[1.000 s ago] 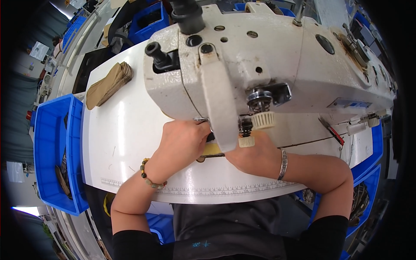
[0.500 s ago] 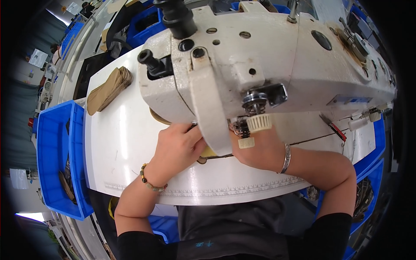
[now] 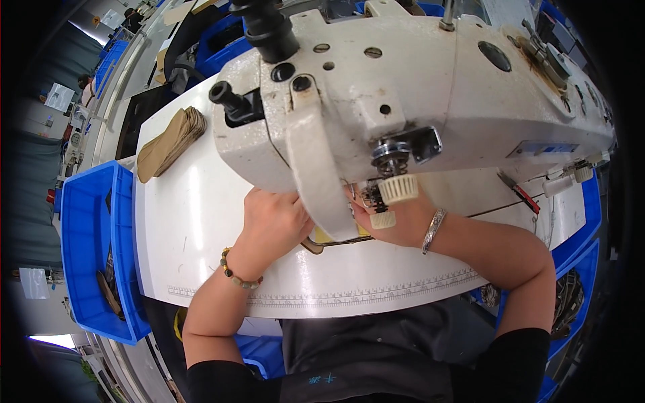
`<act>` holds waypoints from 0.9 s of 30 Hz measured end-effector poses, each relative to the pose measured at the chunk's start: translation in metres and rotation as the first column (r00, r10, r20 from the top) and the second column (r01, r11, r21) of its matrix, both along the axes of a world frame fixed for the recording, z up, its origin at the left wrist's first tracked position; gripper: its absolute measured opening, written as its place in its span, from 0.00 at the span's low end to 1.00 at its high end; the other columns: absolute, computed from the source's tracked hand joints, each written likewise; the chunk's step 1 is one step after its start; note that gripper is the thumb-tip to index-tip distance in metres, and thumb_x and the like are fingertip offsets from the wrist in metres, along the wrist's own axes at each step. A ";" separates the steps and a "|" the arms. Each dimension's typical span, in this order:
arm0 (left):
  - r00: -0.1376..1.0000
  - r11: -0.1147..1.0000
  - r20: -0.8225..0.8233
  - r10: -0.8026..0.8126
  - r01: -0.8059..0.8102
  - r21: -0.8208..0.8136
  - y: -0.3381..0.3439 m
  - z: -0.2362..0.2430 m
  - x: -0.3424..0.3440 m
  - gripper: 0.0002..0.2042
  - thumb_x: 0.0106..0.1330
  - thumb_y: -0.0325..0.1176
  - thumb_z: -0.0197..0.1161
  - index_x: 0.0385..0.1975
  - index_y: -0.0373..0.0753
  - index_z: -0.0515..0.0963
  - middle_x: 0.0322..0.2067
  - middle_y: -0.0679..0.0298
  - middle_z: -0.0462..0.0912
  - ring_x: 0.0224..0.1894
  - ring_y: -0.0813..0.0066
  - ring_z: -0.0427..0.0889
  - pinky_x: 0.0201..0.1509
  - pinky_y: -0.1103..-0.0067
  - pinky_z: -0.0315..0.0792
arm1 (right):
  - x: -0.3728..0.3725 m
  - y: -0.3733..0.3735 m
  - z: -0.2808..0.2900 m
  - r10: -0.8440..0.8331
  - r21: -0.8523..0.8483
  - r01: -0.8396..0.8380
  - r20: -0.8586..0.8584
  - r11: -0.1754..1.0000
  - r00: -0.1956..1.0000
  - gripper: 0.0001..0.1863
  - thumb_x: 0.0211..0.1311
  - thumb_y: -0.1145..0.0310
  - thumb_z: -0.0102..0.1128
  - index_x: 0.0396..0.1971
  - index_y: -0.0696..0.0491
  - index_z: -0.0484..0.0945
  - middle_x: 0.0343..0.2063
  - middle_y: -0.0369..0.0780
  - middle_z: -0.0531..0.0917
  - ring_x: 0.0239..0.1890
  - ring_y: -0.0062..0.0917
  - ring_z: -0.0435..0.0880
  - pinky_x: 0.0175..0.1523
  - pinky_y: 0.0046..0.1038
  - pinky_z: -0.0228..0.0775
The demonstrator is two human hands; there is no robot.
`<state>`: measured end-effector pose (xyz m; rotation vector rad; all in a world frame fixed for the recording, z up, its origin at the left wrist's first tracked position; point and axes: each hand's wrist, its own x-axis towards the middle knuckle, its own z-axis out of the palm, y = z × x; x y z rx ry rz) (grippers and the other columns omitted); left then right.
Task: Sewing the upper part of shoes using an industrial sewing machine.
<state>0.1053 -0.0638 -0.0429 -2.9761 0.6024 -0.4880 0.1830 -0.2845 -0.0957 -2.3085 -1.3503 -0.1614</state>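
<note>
A white sewing machine head [image 3: 363,87] overhangs both my hands and hides most of the fingertips. My left hand [image 3: 272,225] is curled beside the white lever arm [image 3: 322,181], closed at the edge of a tan, dark-rimmed flat piece [image 3: 311,247]. Only a rounded end and the lower edge of that piece show. Behind the cream tension knobs, my right hand [image 3: 400,221] has its fingers bent toward the needle area; what they grip is hidden. A thin dark strip [image 3: 500,209] runs along the table to my right hand. Yellow [image 3: 322,235] shows beneath the lever.
A stack of tan sole-shaped pieces [image 3: 171,144] lies at the table's far left. Red-handled snips [image 3: 521,191] rest at the right. Blue bins [image 3: 121,248] stand at the left and right sides. A ruler scale [image 3: 322,297] follows the white table's front edge.
My left hand has turned slightly, its knuckles now rounder and more tucked in. My right hand has shifted a little left and up. The tan piece's rounded end shows more.
</note>
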 end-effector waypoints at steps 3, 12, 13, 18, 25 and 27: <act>1.000 0.996 0.027 -0.002 0.005 -0.094 -0.006 0.004 0.003 0.14 0.43 0.30 0.71 0.33 0.45 0.81 0.27 0.66 0.84 0.24 0.68 0.82 0.22 0.73 0.75 | 0.003 0.001 -0.001 0.028 -0.010 -0.029 -0.012 1.000 1.000 0.07 0.45 0.66 0.63 0.16 0.52 0.83 0.19 0.42 0.82 0.23 0.35 0.84 0.30 0.37 0.73; 0.979 0.975 0.152 -0.137 0.160 -0.155 -0.010 0.003 0.006 0.11 0.43 0.25 0.70 0.29 0.42 0.83 0.29 0.64 0.84 0.28 0.68 0.85 0.27 0.74 0.78 | 0.007 0.001 -0.002 0.073 -0.078 -0.065 0.098 0.995 0.992 0.06 0.40 0.67 0.62 0.12 0.52 0.82 0.17 0.41 0.81 0.22 0.34 0.82 0.30 0.37 0.71; 0.976 0.968 0.155 -0.154 0.180 -0.176 -0.009 0.003 0.006 0.12 0.42 0.24 0.70 0.29 0.41 0.83 0.30 0.64 0.85 0.27 0.69 0.84 0.26 0.74 0.77 | 0.006 0.001 0.000 0.052 -0.036 -0.052 0.003 0.998 0.999 0.06 0.40 0.67 0.62 0.12 0.51 0.82 0.17 0.41 0.81 0.23 0.34 0.82 0.30 0.37 0.71; 0.986 0.945 0.143 -0.090 0.130 -0.300 -0.007 -0.004 0.005 0.15 0.39 0.25 0.69 0.31 0.42 0.84 0.24 0.70 0.82 0.28 0.71 0.82 0.35 0.74 0.74 | 0.010 0.001 -0.020 0.059 0.080 -0.061 0.030 0.995 0.998 0.07 0.40 0.66 0.63 0.11 0.51 0.81 0.17 0.41 0.81 0.23 0.35 0.81 0.31 0.38 0.71; 0.995 0.909 0.057 -0.084 0.099 -0.406 -0.007 0.001 0.006 0.16 0.39 0.24 0.69 0.32 0.44 0.84 0.26 0.69 0.84 0.32 0.69 0.82 0.41 0.74 0.74 | 0.005 0.007 -0.009 -0.003 0.151 0.023 -0.130 0.988 0.992 0.10 0.56 0.61 0.63 0.21 0.51 0.85 0.20 0.41 0.83 0.23 0.36 0.82 0.32 0.38 0.72; 0.995 0.900 0.027 -0.093 0.096 -0.425 -0.008 0.002 0.007 0.16 0.39 0.24 0.69 0.32 0.44 0.84 0.29 0.69 0.84 0.34 0.69 0.81 0.44 0.75 0.73 | 0.006 0.008 -0.013 -0.026 0.215 0.070 -0.202 0.974 0.979 0.11 0.58 0.60 0.63 0.23 0.50 0.85 0.20 0.41 0.84 0.24 0.36 0.82 0.32 0.37 0.73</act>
